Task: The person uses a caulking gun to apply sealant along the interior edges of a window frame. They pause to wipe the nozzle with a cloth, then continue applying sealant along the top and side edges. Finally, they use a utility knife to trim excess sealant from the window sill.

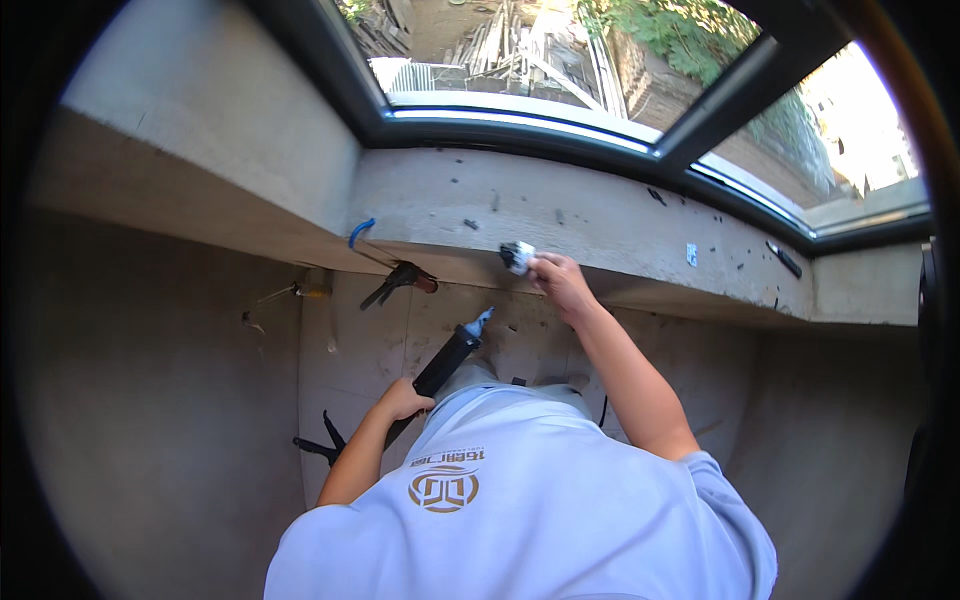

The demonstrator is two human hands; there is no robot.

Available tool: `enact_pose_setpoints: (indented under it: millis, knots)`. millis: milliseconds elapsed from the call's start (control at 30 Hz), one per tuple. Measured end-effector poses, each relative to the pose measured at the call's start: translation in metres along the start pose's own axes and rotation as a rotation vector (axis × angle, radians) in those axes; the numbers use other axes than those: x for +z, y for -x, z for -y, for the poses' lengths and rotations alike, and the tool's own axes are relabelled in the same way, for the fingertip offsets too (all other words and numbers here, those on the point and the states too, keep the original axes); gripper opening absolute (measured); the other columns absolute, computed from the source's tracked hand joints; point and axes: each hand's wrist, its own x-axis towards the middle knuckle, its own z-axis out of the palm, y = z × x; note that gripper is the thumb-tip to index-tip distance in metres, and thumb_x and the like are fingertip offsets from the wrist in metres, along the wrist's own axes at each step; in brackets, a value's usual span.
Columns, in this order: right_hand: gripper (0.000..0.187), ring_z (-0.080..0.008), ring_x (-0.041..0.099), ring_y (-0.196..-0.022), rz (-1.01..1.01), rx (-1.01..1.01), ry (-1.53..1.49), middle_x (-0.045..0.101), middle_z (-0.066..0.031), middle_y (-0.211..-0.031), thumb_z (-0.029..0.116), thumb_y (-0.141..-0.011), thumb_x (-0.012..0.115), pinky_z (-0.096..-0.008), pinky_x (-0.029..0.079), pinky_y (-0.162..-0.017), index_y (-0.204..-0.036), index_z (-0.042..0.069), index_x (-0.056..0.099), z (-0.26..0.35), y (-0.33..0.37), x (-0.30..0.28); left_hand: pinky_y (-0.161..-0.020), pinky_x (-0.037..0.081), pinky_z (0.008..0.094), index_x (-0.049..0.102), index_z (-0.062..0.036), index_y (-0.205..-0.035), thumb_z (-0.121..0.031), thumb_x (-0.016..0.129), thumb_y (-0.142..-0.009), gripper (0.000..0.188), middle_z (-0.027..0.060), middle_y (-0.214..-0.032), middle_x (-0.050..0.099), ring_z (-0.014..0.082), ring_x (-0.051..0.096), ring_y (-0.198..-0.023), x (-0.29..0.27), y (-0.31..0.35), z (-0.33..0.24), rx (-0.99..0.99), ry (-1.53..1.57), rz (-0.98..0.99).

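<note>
My left hand (405, 399) is wrapped round a black caulking gun (447, 362), held slanted in front of my body. Its bluish nozzle (480, 322) points up toward the window sill, and the black handle and trigger (325, 440) stick out beyond my left forearm. Pinched in my right hand (560, 283) is a crumpled white wipe (517, 257) with black smears, at the front edge of the grey sill (600, 215). Whether the wipe touches the sill I cannot tell.
A second caulking gun (402, 280) with a blue hooked rod rests at the sill's left edge. Small black scraps (656, 197) dot the sill. At its right end lies a black pen-like tool (785, 260). The dark window frame (520, 142) borders the back.
</note>
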Motion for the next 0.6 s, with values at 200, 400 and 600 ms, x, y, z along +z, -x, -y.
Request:
enact_pose_setpoints:
  millis: [200,400,600]
  knots:
    - [0.033,-0.0072,0.041,-0.062,0.103,0.05,0.225,0.046,0.0059,-0.072,0.023,-0.096,0.071,-0.023,0.035,-0.055,-0.122,0.001,0.069,0.037,-0.138,0.165,-0.06,0.055,0.0349,0.07,0.0039,-0.08,-0.017,0.08,-0.068,0.026,0.0118,-0.071,0.071,0.0196,0.068,-0.059,-0.006,0.03,0.111,-0.048,0.369,-0.141]
    - [0.014,-0.0072,0.029,-0.052,0.238,0.193,0.097,0.037,0.0054,-0.066,0.013,-0.099,0.067,-0.027,0.023,-0.047,-0.089,0.004,0.066,0.039,-0.236,0.225,-0.053,0.053,0.0366,0.065,0.0012,-0.081,-0.012,0.078,-0.072,0.021,0.011,-0.066,0.065,0.0217,0.064,-0.054,0.004,0.065,0.138,-0.187,0.722,-0.217]
    - [0.026,-0.0104,0.029,-0.05,0.074,0.328,0.162,0.038,0.002,-0.061,0.014,-0.096,0.071,-0.0296,0.021,-0.046,-0.074,0.005,0.06,0.023,-0.24,0.209,-0.053,0.053,0.0369,0.063,0.0019,-0.079,-0.011,0.075,-0.073,0.019,0.0115,-0.065,0.064,0.023,0.063,-0.053,-0.003,0.083,0.124,-0.158,0.829,-0.269]
